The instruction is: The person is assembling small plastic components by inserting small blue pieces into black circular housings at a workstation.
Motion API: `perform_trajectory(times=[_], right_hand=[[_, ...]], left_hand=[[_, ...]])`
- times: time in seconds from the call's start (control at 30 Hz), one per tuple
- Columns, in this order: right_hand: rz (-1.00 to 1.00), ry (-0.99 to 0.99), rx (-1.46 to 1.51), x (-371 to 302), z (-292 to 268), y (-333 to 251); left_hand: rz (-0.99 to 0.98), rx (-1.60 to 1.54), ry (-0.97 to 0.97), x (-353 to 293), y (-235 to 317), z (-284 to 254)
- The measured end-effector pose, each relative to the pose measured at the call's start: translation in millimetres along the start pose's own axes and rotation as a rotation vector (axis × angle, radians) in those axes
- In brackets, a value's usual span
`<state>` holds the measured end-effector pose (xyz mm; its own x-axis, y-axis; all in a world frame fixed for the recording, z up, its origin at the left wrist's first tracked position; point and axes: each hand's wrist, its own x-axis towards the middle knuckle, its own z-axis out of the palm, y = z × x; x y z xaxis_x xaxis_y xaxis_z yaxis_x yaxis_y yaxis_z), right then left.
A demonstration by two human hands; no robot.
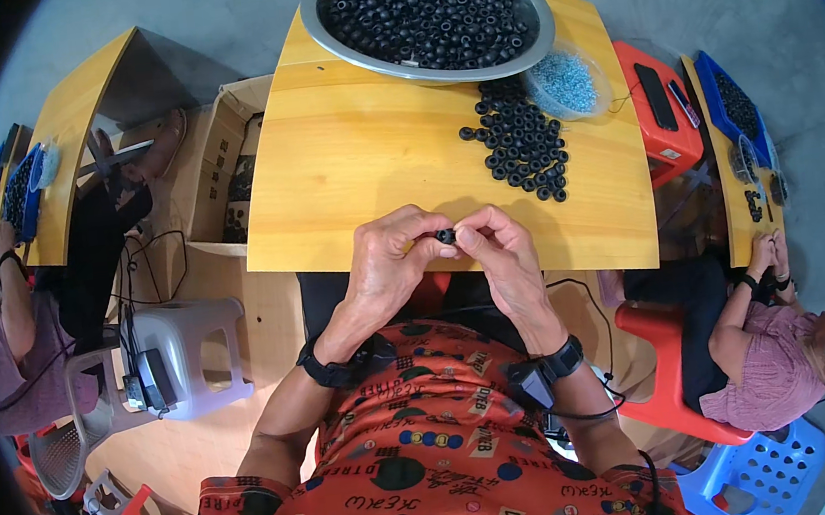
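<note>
At the near edge of the table [352, 163], my left hand [391, 260] pinches a small black ring-shaped part [445, 236] between thumb and fingertips. My right hand [507, 260] is closed at the part's other side, its thumb and forefinger pressed against it. Fingertips partly cover the part; whether a smaller piece sits in it I cannot tell. Beyond my right hand lies a loose pile of similar black ring-shaped parts [525, 150]. A clear round tub [601, 102] of tiny light-blue pieces [564, 81] stands beside that pile.
A wide metal basin [312, 17] heaped with black parts stands at the table's far edge. On a red stool [661, 136] to the right lies a black phone [656, 97]. A cardboard box [214, 183] is at the left. Co-workers sit at tables on both sides.
</note>
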<state>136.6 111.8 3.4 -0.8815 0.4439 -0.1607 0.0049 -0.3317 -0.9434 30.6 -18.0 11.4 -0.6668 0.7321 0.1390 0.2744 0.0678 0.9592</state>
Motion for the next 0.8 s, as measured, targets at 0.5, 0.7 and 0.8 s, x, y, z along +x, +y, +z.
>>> perform_trajectory(times=[0.5, 0.7, 0.8], right_hand=[[0.237, -0.275, 0.387, -18, -9, 0], [0.170, -0.174, 0.502, -30, -4, 11], [0.178, -0.117, 0.541, -36, -2, 18]], left_hand=[[0.427, 0.283, 0.135, -14, 11, 8], [0.442, 0.174, 0.029, -18, -6, 22], [0.515, 0.286, 0.031, -15, -2, 23]])
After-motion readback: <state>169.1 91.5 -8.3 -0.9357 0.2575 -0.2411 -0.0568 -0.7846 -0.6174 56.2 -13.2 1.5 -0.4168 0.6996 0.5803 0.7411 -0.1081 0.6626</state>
